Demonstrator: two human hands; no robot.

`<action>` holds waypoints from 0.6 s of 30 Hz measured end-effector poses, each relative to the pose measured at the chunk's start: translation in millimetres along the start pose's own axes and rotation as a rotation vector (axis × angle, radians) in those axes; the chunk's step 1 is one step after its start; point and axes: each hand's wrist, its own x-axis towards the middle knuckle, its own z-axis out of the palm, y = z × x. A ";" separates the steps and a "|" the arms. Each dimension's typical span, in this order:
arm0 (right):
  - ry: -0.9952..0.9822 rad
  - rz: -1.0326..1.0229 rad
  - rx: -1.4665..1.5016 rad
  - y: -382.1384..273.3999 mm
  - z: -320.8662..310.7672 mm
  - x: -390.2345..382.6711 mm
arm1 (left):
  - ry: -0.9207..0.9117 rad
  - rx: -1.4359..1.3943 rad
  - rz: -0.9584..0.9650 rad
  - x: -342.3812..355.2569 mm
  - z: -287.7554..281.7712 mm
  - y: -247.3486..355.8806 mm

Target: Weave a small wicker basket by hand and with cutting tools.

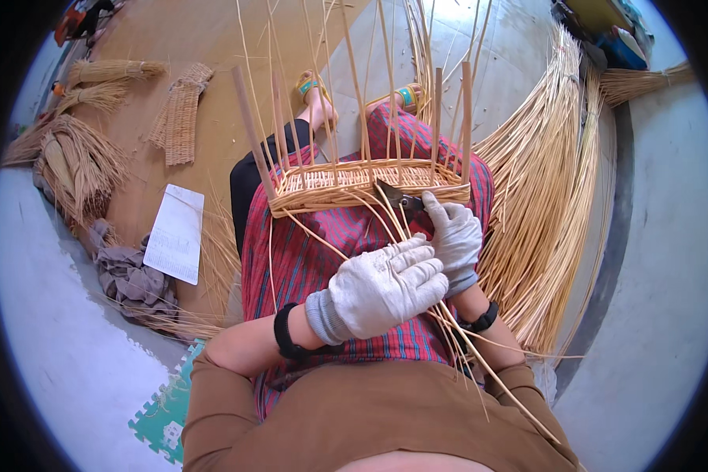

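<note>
A small rectangular wicker basket point(315, 197) rests across my lap, with upright wooden stakes and thin rods rising from its woven base. At its near right side, my right hand point(454, 236), in a white work glove, is closed on dark-bladed pruning shears point(391, 193). The blades lie against the woven rim; the handles are mostly hidden by the glove. My left hand point(389, 287), gloved too, lies closed over a bundle of loose wicker strands point(480, 354). These strands run from the basket's near edge, under the glove, toward the lower right. Its fingertips come close to my right wrist.
A long bundle of wicker rods point(539, 204) lies along the right wall. Shorter bundles point(79, 169) sit at the left, near a woven panel point(181, 118), a white sheet point(175, 234) and a grey cloth point(134, 275). A green foam mat point(165, 409) lies lower left.
</note>
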 end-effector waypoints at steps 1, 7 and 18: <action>-0.097 0.084 0.076 2.2 1.1 -3.1 | 0.005 -0.001 -0.004 -1.5 -4.5 0.7; 0.166 -0.192 -0.066 -20.1 -1.0 9.4 | 0.055 -0.072 0.013 -8.2 -20.6 6.1; 0.058 -0.167 -0.066 -31.4 11.0 12.6 | 0.118 0.012 -0.108 -8.3 -0.3 5.2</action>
